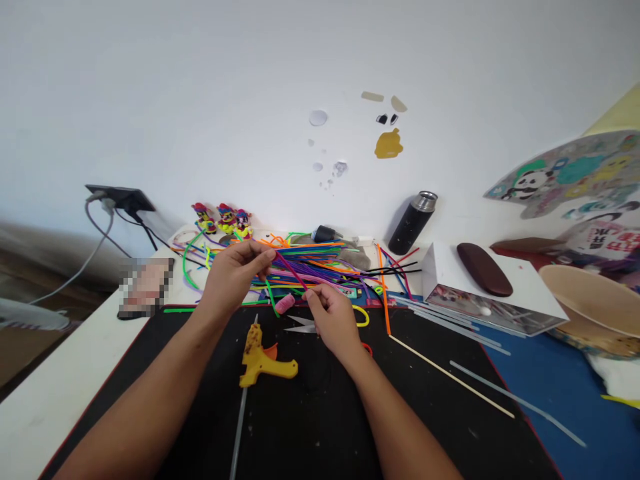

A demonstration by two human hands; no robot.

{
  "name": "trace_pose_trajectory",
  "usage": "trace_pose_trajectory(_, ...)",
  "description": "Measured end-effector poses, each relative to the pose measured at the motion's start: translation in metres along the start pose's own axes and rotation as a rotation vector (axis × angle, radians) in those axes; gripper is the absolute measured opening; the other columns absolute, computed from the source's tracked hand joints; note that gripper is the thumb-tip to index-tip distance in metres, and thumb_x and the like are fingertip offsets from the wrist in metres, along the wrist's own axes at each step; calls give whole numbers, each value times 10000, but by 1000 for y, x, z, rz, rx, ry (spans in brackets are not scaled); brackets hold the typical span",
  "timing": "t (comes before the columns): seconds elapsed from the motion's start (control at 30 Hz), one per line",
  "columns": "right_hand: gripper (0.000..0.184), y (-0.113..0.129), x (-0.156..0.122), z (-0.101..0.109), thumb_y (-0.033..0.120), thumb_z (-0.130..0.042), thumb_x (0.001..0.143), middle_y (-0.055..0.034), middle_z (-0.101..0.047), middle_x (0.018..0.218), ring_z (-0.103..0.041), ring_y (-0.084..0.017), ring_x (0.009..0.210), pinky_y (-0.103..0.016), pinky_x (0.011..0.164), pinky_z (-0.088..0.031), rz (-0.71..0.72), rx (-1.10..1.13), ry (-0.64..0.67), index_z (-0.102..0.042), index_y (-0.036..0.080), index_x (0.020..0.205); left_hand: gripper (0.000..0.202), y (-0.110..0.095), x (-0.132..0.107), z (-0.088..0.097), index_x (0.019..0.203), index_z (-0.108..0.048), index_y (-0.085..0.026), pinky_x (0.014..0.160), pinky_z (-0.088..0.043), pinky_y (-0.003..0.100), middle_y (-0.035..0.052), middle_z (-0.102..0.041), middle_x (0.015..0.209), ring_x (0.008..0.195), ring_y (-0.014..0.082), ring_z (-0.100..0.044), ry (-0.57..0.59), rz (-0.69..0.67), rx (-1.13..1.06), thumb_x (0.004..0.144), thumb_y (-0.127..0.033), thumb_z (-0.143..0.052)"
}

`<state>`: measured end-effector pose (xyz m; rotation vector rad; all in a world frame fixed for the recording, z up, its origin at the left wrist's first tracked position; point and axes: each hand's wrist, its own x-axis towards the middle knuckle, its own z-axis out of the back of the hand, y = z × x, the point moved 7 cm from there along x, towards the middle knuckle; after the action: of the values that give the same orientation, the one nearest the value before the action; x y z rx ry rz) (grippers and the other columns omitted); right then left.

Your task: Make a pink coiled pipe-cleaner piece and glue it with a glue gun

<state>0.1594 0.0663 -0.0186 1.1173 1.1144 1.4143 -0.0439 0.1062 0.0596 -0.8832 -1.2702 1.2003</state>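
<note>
White wall stands behind your worktop (60,400), which has a black mat (310,427) on it. Your left hand (235,273) pinches one end of a purple fuzzy stick (293,272), and your right hand (333,319) pinches the other end, just above the mat. Behind them lies a pile of colored sticks (320,263). A yellow glue gun (263,357) lies near your wrists, with scissors (303,325) beside your right hand.
</note>
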Motion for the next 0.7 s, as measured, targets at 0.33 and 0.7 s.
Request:
trace_pose_trajectory(0.33, 273, 12, -3, -3, 350, -563, 1011, 31, -559, 598, -480, -157, 553, -279, 556, -306, 89, -162, 46, -770, 230, 878, 175, 1, 7, 13, 782, -721, -195, 531, -481, 234, 2, -657, 618, 544, 131, -584, -87, 0, -14, 823, -351, -789)
trace_pose_trajectory(0.7, 334, -5, 3, 8, 522, -588, 1009, 46, -518, 575, -492, -169, 524, -270, 516, -369, 31, 9, -97, -716, 219, 949, 339, 8, 15, 20, 727, -715, -188, 533, -469, 244, 7, -650, 604, 534, 141, -570, 107, 77, 77, 729, -493, -863)
